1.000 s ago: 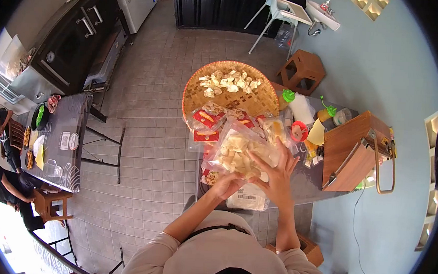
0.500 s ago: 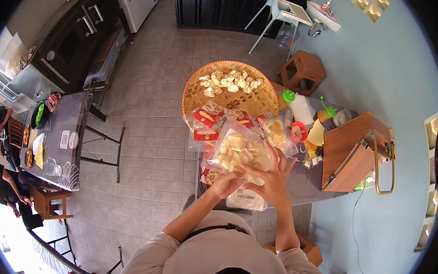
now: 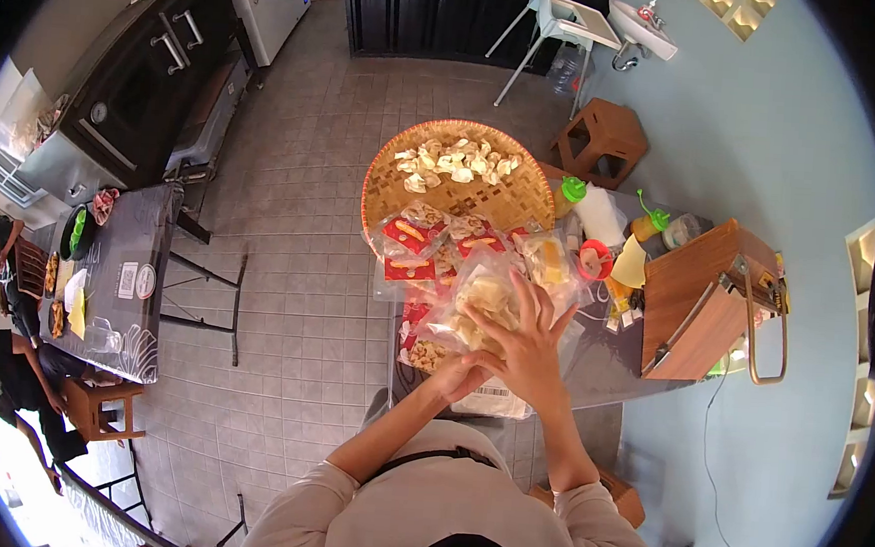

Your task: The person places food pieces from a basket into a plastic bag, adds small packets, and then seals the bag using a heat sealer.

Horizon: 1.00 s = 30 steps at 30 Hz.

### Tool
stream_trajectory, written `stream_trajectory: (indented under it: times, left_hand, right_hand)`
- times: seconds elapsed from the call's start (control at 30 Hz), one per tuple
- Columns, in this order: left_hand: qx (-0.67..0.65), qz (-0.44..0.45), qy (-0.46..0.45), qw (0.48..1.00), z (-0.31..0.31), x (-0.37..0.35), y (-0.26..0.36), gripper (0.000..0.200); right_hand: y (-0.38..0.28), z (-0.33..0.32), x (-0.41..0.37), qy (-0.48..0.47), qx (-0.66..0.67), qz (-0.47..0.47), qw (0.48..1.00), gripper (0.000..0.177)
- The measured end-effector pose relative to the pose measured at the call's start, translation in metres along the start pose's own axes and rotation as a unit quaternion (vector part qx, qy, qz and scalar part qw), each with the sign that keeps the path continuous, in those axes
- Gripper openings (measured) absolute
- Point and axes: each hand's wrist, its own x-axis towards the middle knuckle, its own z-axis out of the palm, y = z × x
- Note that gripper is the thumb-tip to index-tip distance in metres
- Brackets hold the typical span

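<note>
A clear plastic bag [image 3: 452,310] of pale, folded dough-like pieces is held up in front of me above the table edge. My left hand [image 3: 459,377] has its fingers closed on the bag's near edge. Across the front of the bag lies my right hand [image 3: 528,351], its fingers spread and stretched out flat against the plastic. Behind the bag are several clear packets with red labels [image 3: 412,234], partly overlapping a round woven tray [image 3: 388,185]. More pale folded pieces [image 3: 461,163] sit on the tray's far side. Under my hands, a clear package with a barcode label [image 3: 490,401] is partly hidden.
Right of the packets are a red cup [image 3: 595,259], green-capped bottles [image 3: 571,189], a white roll [image 3: 601,218] and a wooden box [image 3: 691,299] with a metal handle. A brown stool [image 3: 603,141] stands beyond. Two people sit by a second table [image 3: 135,300] at left.
My right hand has moved up and left, now covering more of the bag. The bag's top has shifted slightly right and its contents look more bunched. My left hand stays on the near edge.
</note>
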Motion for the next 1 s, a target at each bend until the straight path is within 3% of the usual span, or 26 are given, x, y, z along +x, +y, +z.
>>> stream_trajectory:
  times: [0.07, 0.2, 0.27, 0.3, 0.33, 0.37, 0.4, 0.43, 0.5, 0.63, 0.7, 0.8, 0.83, 0.87, 0.93, 1.0]
  left_hand:
    - [-0.006, -0.024, 0.026, 0.999, -0.005, -0.001, -0.005, 0.045]
    - [0.003, -0.045, -0.011, 0.999, -0.007, -0.004, -0.005, 0.043]
    - [-0.004, -0.071, -0.008, 0.997, -0.015, 0.002, -0.009, 0.041]
    - [-0.053, -0.041, -0.017, 0.998, -0.014, 0.006, -0.01, 0.04]
    - [-0.102, -0.013, -0.027, 0.994, -0.014, 0.011, -0.009, 0.039]
    - [-0.1, -0.019, -0.032, 0.994, -0.014, 0.016, -0.01, 0.039]
    - [-0.109, 0.005, 0.028, 0.994, 0.008, 0.019, -0.001, 0.04]
    - [-0.116, 0.028, 0.088, 0.989, 0.026, 0.022, 0.005, 0.041]
    - [-0.114, 0.018, 0.066, 0.991, 0.037, 0.03, 0.008, 0.043]
    - [-0.117, -0.014, 0.063, 0.991, 0.037, 0.041, -0.005, 0.044]
    - [-0.114, -0.042, 0.042, 0.992, 0.034, 0.048, -0.018, 0.044]
    - [-0.127, -0.074, 0.002, 0.989, 0.034, 0.055, -0.038, 0.049]
    - [-0.067, -0.087, -0.006, 0.994, 0.037, 0.055, -0.042, 0.059]
    - [-0.008, -0.1, -0.014, 0.995, 0.04, 0.054, -0.045, 0.07]
    - [-0.019, -0.105, -0.031, 0.994, 0.036, 0.05, -0.048, 0.077]
    - [-0.03, -0.11, -0.049, 0.992, 0.03, 0.048, -0.049, 0.085]
  right_hand:
    - [0.0, 0.001, 0.0, -0.015, 0.018, -0.005, 1.0, 0.051]
    - [-0.002, -0.008, -0.005, -0.065, 0.017, -0.039, 0.997, 0.05]
    - [0.002, -0.012, -0.007, -0.06, 0.016, -0.019, 0.998, 0.054]
    - [0.008, -0.016, -0.009, -0.055, 0.015, -0.016, 0.998, 0.054]
    - [0.017, -0.021, -0.013, 0.007, 0.043, 0.054, 0.998, 0.056]
    - [0.025, -0.025, -0.017, 0.071, 0.069, 0.126, 0.987, 0.058]
    - [0.031, -0.026, -0.019, 0.161, 0.108, 0.164, 0.967, 0.051]
    - [0.044, -0.02, -0.027, 0.17, 0.103, 0.171, 0.965, 0.051]
    - [0.068, -0.001, -0.047, 0.172, 0.321, 0.242, 0.899, 0.038]
    - [0.063, 0.017, -0.06, 0.148, 0.388, 0.267, 0.87, 0.022]
    - [0.059, 0.022, -0.054, 0.239, 0.473, 0.298, 0.794, 0.016]
    - [0.064, -0.008, -0.047, 0.228, 0.439, 0.305, 0.814, 0.011]
    - [0.067, -0.017, -0.045, 0.231, 0.438, 0.309, 0.812, 0.011]
    - [0.071, -0.025, -0.045, 0.237, 0.415, 0.277, 0.834, 0.008]
    - [0.081, -0.044, -0.049, 0.243, 0.389, 0.246, 0.854, 0.006]
    - [0.091, -0.063, -0.055, 0.184, 0.314, 0.148, 0.92, 0.008]
